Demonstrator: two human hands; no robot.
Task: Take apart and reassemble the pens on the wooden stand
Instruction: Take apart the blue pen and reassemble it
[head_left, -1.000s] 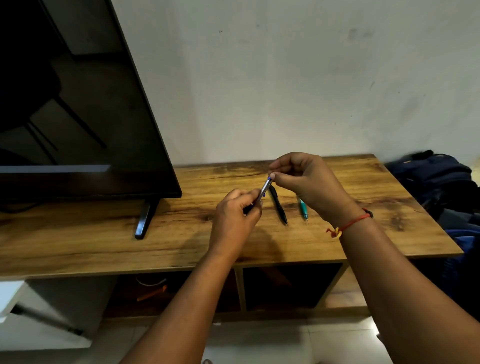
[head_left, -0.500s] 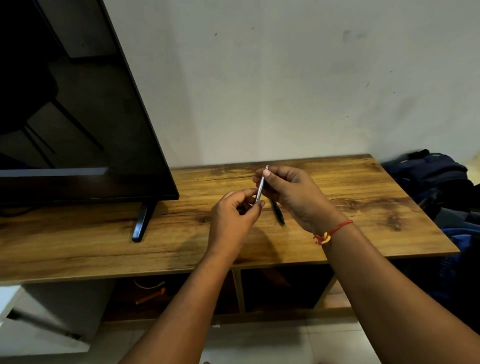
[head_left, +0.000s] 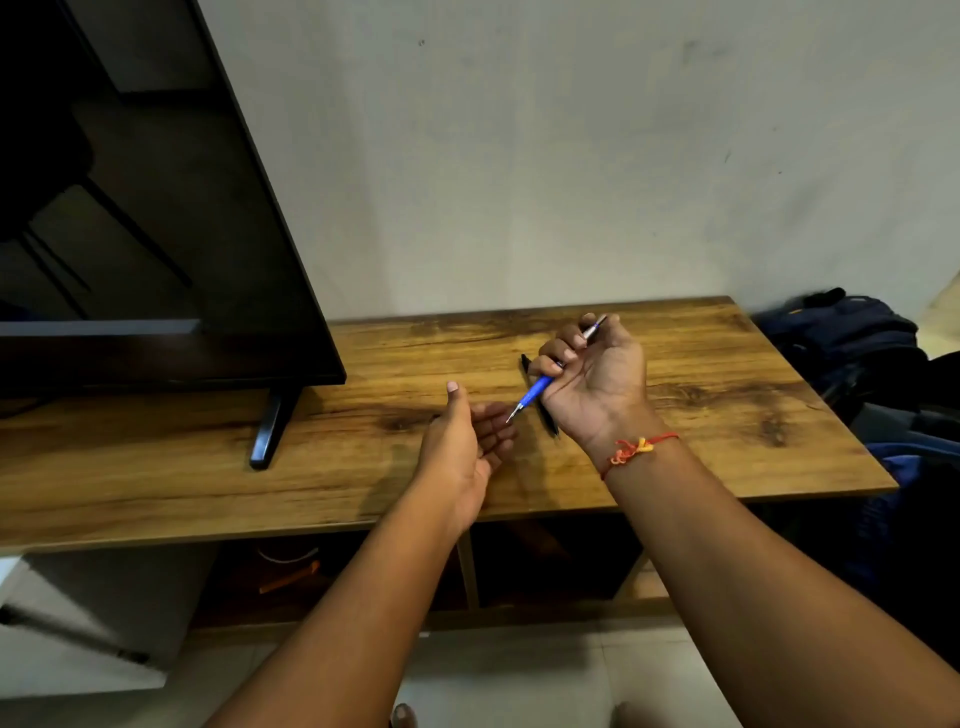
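The blue pen (head_left: 540, 387), worked by both hands half a second earlier, is now gripped by the right hand (head_left: 597, 384) alone, just above the wooden desk (head_left: 727, 415). Its tip is aimed at the left hand (head_left: 457, 447), now released and held open and empty. A black pen (head_left: 525, 362) is left lying on the desk beneath the right hand. This pen's reassembly is judged nearly done.

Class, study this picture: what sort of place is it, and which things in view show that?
Probably a room in a home, perhaps a living room: a television stands on a wooden stand against a plain wall, and bags lie beside the stand.
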